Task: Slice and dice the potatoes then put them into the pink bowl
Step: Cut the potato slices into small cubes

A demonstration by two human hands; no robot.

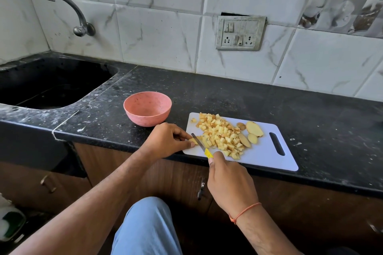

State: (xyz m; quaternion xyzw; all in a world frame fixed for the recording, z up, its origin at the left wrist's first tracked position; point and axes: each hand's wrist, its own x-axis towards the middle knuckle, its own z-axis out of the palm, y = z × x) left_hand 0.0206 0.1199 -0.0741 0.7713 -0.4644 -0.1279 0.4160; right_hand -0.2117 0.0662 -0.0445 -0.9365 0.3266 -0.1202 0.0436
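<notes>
A white cutting board [267, 157] lies at the counter's front edge. A heap of diced potato [220, 135] covers its left half, with a few potato slices [253, 129] beside the heap. My left hand [165, 139] pins a small potato piece [193, 141] at the board's left end. My right hand [230, 182] grips a knife [200, 144] with a yellow handle, its blade resting against that piece. The pink bowl [147, 107] stands empty on the counter, just left of the board and behind my left hand.
A black sink [47, 85] is set into the counter [248, 97] at the left, with a tap [72, 12] on the tiled wall above it. A switch and socket plate [240, 33] is on the wall behind the board. Cabinet doors lie below the counter.
</notes>
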